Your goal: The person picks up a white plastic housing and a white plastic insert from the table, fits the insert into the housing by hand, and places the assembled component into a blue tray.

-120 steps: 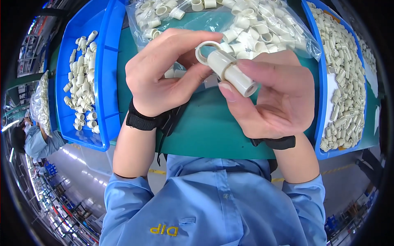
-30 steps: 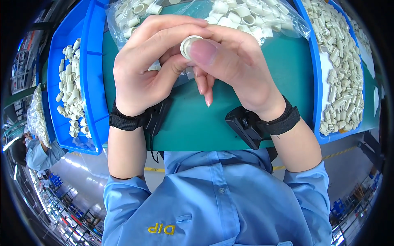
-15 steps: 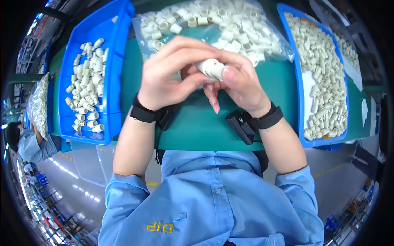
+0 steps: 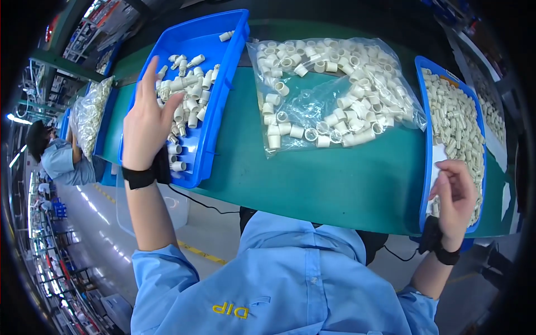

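My left hand [image 4: 146, 125] is over the near-left side of a blue tray [image 4: 230, 84], its fingers stretched up and its thumb apart, with nothing visible in its grasp. Beside the thumb lies a loose heap of white plastic pipe fittings [image 4: 192, 92]. At the far right, my right hand [image 4: 458, 192] hovers at the near end of a second blue tray [image 4: 422, 139], full of smaller white plastic fittings [image 4: 452, 120]. Its fingers are curled in toward the thumb; whatever they may hold is too small or hidden to make out.
Between the trays, an open clear plastic bag [image 4: 312, 92] of short white couplings lies on the green tabletop [image 4: 296, 184]. Black wrist straps with small boxes sit on both wrists. At the left, a co-worker [image 4: 61, 159] handles another filled clear bag [image 4: 92, 114].
My hands have parted from in front of me, the left to the left tray, the right to the right tray. The white fitting they held together is no longer between them. The view has shifted.
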Available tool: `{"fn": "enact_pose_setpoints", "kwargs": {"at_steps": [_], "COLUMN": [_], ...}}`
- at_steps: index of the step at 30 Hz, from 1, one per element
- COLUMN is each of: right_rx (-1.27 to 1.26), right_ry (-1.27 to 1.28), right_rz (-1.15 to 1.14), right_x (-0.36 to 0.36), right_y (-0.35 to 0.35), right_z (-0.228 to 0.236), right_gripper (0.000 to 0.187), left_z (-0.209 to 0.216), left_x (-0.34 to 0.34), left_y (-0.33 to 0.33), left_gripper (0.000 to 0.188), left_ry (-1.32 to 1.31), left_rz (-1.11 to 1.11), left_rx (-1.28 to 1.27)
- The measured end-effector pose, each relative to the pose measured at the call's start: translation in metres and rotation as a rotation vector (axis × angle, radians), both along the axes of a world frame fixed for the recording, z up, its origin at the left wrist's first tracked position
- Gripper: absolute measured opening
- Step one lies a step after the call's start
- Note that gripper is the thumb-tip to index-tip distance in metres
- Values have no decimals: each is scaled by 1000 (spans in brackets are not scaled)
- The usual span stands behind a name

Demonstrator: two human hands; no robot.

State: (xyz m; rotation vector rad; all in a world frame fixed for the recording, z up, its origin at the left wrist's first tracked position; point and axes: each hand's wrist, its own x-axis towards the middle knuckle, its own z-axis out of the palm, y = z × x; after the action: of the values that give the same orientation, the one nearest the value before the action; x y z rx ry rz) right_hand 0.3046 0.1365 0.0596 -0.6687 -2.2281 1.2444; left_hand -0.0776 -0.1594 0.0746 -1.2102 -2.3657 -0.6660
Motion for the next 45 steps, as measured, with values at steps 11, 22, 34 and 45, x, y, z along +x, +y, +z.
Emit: {"fn": "enact_pose_setpoints", "kwargs": {"at_steps": [11, 22, 34, 45], "right_rx": [556, 403, 522, 379], "right_ry": [-561, -646, -589, 204], "right_rz": [23, -102, -194, 209], "right_x": [65, 48, 36, -100], "right_y": [89, 92, 100, -30], "right_z": [-33, -44, -34, 24], "right_gripper": [32, 33, 26, 19], "left_z": [-30, -91, -84, -74], "left_x": [87, 32, 36, 50], "left_y": [112, 176, 173, 165], "left_gripper": [18, 38, 16, 15], "left_ry": [-165, -258, -447, -353], "left_rz": [-422, -211, -108, -313], "left_rx": [-184, -230, -231, 550]}}
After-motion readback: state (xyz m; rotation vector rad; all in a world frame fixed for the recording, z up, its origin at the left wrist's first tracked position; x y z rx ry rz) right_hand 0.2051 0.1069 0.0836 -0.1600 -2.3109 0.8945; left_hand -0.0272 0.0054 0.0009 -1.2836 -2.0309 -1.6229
